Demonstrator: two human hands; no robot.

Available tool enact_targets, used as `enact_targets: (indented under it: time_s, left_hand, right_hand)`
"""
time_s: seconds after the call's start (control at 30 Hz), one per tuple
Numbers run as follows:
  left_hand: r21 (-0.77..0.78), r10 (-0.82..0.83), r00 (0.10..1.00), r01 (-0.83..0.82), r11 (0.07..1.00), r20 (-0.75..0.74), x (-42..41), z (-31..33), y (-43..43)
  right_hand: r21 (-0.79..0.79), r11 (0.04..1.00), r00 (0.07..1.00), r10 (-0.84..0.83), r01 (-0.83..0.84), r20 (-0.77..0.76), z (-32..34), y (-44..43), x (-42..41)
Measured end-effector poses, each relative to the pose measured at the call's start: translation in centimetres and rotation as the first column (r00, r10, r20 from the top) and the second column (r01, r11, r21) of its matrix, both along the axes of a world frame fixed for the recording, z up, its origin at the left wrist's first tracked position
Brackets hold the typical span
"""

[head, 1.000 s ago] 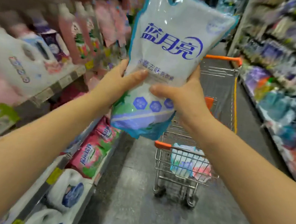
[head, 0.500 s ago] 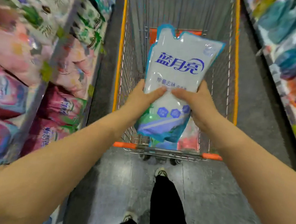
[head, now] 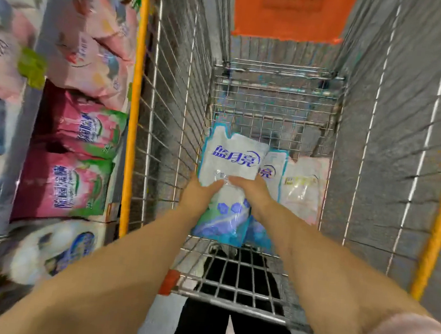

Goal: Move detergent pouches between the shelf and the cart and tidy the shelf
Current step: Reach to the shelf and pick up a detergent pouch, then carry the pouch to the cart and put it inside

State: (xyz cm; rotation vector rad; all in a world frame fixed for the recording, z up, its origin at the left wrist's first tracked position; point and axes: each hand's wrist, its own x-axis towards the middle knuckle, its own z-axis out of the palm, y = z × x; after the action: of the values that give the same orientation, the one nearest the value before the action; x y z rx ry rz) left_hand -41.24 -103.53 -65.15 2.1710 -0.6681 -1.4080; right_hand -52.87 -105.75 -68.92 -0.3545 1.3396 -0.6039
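Left hand (head: 201,192), right hand (head: 249,190) grip white-blue detergent pouch (head: 231,165) at either side, thumbs curled over front. Blue print reads 蓝月亮. Pouch low inside cart (head: 134,108), over second pouch (head: 275,172), beside pale pink pouch (head: 304,186). Shelf (head: 29,119) at left: pink pouches (head: 66,188), white lettering blurred.

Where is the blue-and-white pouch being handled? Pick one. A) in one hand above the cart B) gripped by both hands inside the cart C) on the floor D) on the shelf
B: left hand and right hand both grip the blue-and-white pouch low inside the cart.
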Motion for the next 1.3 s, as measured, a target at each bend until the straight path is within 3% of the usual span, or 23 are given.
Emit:
enact_targets:
  time_s: [0.1,0.3,0.5,0.63,0.77,0.97,1.1,1.2,1.3]
  left_hand:
    - [0.079,0.075,0.997,-0.074,0.994,-0.015,0.4,-1.7,0.8]
    - [0.211,-0.082,0.994,0.065,0.975,0.074,1.6,-4.1,1.3]
    - [0.381,-0.269,0.951,0.195,0.904,0.152,1.4,-4.6,1.1]
    - [0.414,-0.458,0.874,0.360,0.836,0.166,1.2,-3.5,0.0]
    - [0.333,-0.584,0.796,0.513,0.791,0.159,0.1,0.4,-1.7]
    - [0.132,-0.577,0.765,0.564,0.815,0.286,-0.9,5.9,-2.1]
    - [-0.035,-0.506,0.785,0.552,0.833,0.357,-0.9,11.0,0.3]
    - [-0.244,-0.380,0.869,0.461,0.853,0.316,-0.5,15.8,2.4]
    - [-0.460,-0.250,0.893,0.413,0.786,0.374,1.3,21.3,4.7]
  right_hand:
    - [0.092,0.995,0.999,0.027,-0.029,0.020,-2.4,0.7,1.0]
    - [0.140,0.984,0.993,0.115,-0.110,-0.029,-4.0,0.9,1.9]
    - [0.101,0.989,0.973,0.126,-0.108,-0.195,-4.2,1.3,2.6]
    - [0.177,0.967,0.866,0.243,-0.182,-0.438,-2.9,1.9,3.3]
    - [0.183,0.970,0.825,0.234,-0.161,-0.515,0.4,1.3,2.9]
    - [0.008,0.967,0.835,0.223,-0.253,-0.503,5.9,0.9,1.9]
    - [-0.131,0.954,0.857,0.178,-0.272,-0.483,11.2,2.5,2.4]
    - [-0.251,0.919,0.864,0.154,-0.303,-0.480,16.4,4.0,3.1]
    - [-0.426,0.851,0.888,0.096,-0.308,-0.450,22.6,5.6,4.1]
